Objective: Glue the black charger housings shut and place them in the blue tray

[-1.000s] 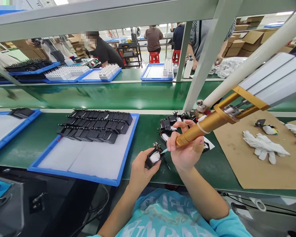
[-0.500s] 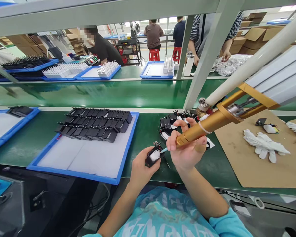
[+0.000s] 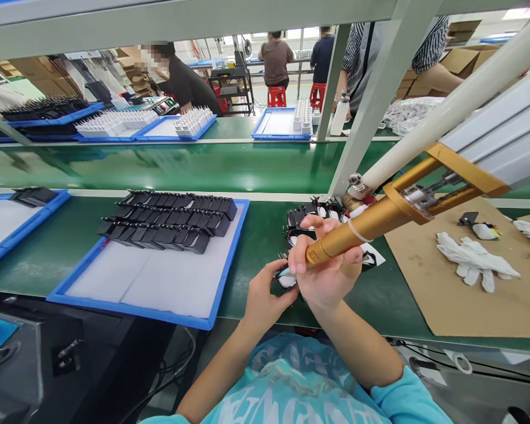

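Observation:
In the head view, my left hand [image 3: 264, 295] grips a small black plastic housing [image 3: 286, 279] between thumb and fingers, low over the green bench. A white part and a few thin wires show in the housing. My right hand [image 3: 322, 274] is wrapped round a gold cylindrical dispensing tool [image 3: 357, 231] with a pale blue tip. The tip reaches down to the housing; its exact end is hidden by my fingers. Behind my right hand lies a cluster of similar black housings [image 3: 297, 219] with white parts and wires.
A blue-rimmed tray [image 3: 212, 294] with rows of black housings stands at left, another tray [image 3: 48, 213] beyond it. White gloves [image 3: 472, 259] lie on brown cardboard [image 3: 424, 288] at right. A slanted metal post [image 3: 373, 97] rises ahead. Several people work across the green belt [image 3: 181, 168].
My left hand and the housing have shifted right, closer to my right hand. The tool has moved slightly left and down over the housing. A person behind has moved an arm.

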Tool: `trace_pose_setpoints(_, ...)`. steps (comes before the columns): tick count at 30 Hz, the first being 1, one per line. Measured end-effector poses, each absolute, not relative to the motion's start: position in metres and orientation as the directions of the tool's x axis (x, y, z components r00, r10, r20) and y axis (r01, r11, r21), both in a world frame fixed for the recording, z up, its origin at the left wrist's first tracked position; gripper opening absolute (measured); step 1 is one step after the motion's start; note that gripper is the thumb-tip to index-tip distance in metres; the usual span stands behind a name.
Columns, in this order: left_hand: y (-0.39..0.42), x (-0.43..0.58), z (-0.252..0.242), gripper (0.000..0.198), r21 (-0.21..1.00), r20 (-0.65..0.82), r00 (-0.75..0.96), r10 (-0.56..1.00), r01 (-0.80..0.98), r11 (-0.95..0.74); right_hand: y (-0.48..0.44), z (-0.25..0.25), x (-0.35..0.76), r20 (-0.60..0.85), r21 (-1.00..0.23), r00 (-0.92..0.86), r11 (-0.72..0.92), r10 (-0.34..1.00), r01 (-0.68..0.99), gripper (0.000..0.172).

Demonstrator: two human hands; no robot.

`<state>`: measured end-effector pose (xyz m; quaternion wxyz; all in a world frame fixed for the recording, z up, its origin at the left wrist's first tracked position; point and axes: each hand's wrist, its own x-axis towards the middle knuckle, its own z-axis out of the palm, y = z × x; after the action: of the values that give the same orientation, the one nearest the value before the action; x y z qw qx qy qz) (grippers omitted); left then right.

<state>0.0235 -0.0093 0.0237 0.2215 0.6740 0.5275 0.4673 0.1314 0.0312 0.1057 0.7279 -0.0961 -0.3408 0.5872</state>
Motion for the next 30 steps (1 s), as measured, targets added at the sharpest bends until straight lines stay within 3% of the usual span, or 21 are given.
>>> trace_pose_setpoints(4, -0.01, 0.022, 0.025, 0.035, 0.786, 0.392, 0.013, 0.92, 0.515, -0.342, 0.031, 0.104, 0.132, 0.403, -0.529, 0.081, 0.304, 0.912, -0.792, 0.034)
trace_pose_setpoints(9, -0.008, 0.014, 0.027, 0.034, 0.777, 0.307, 0.045, 0.951, 0.564, -0.278, 0.032, 0.104, 0.13, 0.396, -0.541, 0.122, 0.339, 0.91, -0.77, 0.046)
trace_pose_setpoints(19, -0.006, -0.024, 0.002, 0.031, 0.794, 0.042, 0.095, 0.995, 0.601, -0.091, 0.037, 0.097, 0.146, 0.353, -0.573, 0.174, 0.359, 0.919, -0.737, 0.046)
trace_pose_setpoints(24, 0.002, -0.031, 0.011, 0.055, 0.872, -0.105, 0.162, 0.981, 0.49, 0.013, 0.039, 0.093, 0.155, 0.34, -0.588, 0.206, 0.378, 0.918, -0.715, 0.045)
trace_pose_setpoints(26, 0.008, -0.027, 0.015, 0.055, 0.901, -0.104, 0.186, 0.977, 0.433, 0.013, 0.039, 0.091, 0.158, 0.341, -0.584, 0.21, 0.382, 0.916, -0.716, 0.045)
trace_pose_setpoints(30, 0.017, -0.011, 0.013, 0.034, 0.913, -0.023, 0.158, 0.987, 0.406, -0.043, 0.04, 0.091, 0.161, 0.342, -0.589, 0.211, 0.383, 0.916, -0.711, 0.045)
